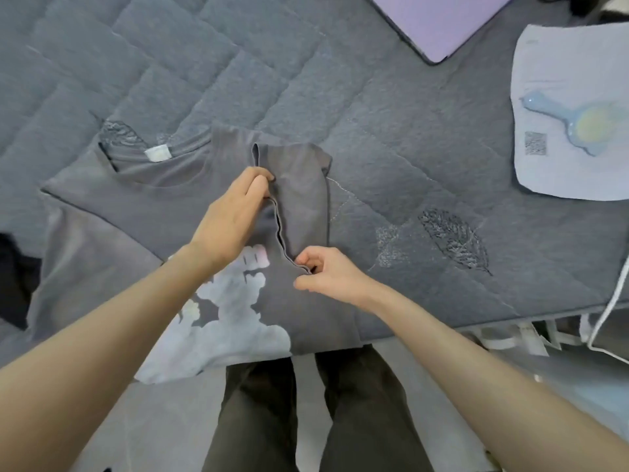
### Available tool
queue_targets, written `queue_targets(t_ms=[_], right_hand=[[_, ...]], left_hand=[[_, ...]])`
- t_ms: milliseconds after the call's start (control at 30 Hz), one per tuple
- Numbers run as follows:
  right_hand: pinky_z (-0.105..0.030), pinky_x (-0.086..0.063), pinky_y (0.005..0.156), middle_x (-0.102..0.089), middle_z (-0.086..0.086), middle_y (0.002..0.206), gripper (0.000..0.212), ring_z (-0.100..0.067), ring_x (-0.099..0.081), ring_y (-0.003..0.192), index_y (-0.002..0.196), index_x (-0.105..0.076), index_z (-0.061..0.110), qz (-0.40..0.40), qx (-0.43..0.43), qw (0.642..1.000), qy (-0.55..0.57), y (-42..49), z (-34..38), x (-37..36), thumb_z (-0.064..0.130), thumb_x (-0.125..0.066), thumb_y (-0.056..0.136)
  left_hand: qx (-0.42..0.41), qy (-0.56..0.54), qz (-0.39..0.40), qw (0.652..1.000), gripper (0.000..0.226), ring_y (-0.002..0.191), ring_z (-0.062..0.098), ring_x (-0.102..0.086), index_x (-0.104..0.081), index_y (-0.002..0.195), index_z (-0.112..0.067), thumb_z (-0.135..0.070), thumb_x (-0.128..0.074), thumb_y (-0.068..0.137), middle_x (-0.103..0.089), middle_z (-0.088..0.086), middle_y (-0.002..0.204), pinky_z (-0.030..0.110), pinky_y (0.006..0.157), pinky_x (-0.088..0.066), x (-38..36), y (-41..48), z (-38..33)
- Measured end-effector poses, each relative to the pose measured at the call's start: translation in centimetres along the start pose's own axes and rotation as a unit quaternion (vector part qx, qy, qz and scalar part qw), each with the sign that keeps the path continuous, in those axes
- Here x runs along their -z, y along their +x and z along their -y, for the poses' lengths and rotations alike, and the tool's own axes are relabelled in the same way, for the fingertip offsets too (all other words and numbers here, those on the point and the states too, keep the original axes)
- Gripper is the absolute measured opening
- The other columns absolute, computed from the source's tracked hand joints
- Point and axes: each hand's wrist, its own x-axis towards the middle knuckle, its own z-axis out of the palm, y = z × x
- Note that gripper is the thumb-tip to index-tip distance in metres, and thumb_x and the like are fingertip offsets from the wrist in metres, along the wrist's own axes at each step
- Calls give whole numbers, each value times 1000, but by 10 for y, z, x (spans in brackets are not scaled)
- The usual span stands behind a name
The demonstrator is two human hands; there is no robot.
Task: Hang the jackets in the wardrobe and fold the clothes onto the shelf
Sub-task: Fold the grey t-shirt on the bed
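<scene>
A grey T-shirt with a pale printed figure lies flat on the quilted grey bed cover, its collar and white label toward the far left. The shirt's right side is folded inward over the body, with the sleeve lying on top. My left hand pinches the folded edge near the sleeve. My right hand pinches the same edge lower down, nearer the hem. The shirt's hem hangs over the bed's front edge.
A pale blue printed sheet with a QR code lies at the right. A purple flat item sits at the far top. A dark garment shows at the left edge. My legs in dark trousers stand below the bed edge.
</scene>
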Motion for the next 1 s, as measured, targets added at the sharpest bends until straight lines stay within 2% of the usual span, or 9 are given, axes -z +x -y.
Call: queue_targets(t_ms=[67, 233, 333, 433, 567, 733, 867, 933, 1000], right_hand=[[-24, -45, 72, -61, 16, 78, 17, -4, -57, 72, 87, -60, 32, 3, -4, 994, -112, 12, 3, -21, 19, -68, 79], [-28, -42, 72, -62, 21, 95, 24, -3, -55, 92, 94, -64, 38, -59, 10, 959, -276, 24, 17, -44, 56, -59, 80], [-31, -42, 82, -55, 5, 116, 22, -16, -45, 109, 109, -61, 25, -187, 80, 924, -322, 34, 27, -51, 33, -59, 89], [-36, -42, 91, -43, -4, 131, 37, -25, -37, 119, 122, -55, 18, -235, 79, 903, -352, 48, 38, -45, 12, -59, 86], [-34, -40, 91, -37, -4, 137, 45, -25, -37, 124, 132, -49, 19, -347, 43, 889, -297, 68, 50, -29, 9, -55, 89], [-29, -37, 90, -46, -10, 134, 43, -25, -50, 118, 141, -40, 17, -379, -28, 911, -162, 104, 63, 3, 18, -46, 99], [-28, -47, 80, -68, -10, 99, 30, -22, -62, 91, 117, -64, 2, -384, -112, 916, -37, 128, 66, 28, 20, -57, 94], [-22, -42, 62, -63, -4, 78, 28, -14, -54, 70, 108, -68, -1, -374, -91, 923, 3, 131, 70, 31, 20, -65, 90], [-17, -40, 66, -65, 1, 83, 18, -9, -56, 75, 99, -71, 9, -395, -23, 918, -30, 134, 79, 31, 22, -68, 87]], left_hand=[[33, 5, 21, 999, 33, 98, 28, -51, -43, 111, -4, 13, -47, 83, -39, 7, 124, 44, 67, -48, 5, -22, 17], [199, 124, 99, 967, 47, 113, 34, -47, -44, 120, -7, 0, -63, 78, -44, 11, 127, 44, 106, -27, 0, -68, 52], [345, -35, 26, 938, 23, 107, 36, -48, -45, 118, -8, -10, -46, 95, -45, 14, 124, 42, 85, -41, -5, -87, 55], [393, -181, -21, 902, 30, 110, 27, -52, -46, 125, -10, -25, -46, 99, -50, 9, 123, 36, 92, -40, -16, -82, 54], [437, -314, -77, 839, 51, 101, 18, -53, -46, 131, -10, -40, -59, 92, -51, 5, 116, 29, 91, -41, -31, -56, 46], [520, -359, -146, 761, 44, 111, 30, -51, -59, 113, -12, -47, -62, 87, -47, 7, 114, 41, 100, -41, -43, -20, 43], [524, -341, -150, 766, 36, 94, 32, -53, -41, 71, -17, -42, -53, 94, -53, 13, 99, 42, 86, -46, -45, -17, 49], [508, -357, -177, 764, 42, 73, 26, -45, -28, 67, -18, -37, -52, 95, -48, 3, 76, 36, 66, -39, -44, -23, 52], [501, -363, -190, 762, 42, 64, 20, -34, -25, 67, -18, -36, -51, 96, -38, -3, 66, 34, 57, -32, -42, -29, 57]])
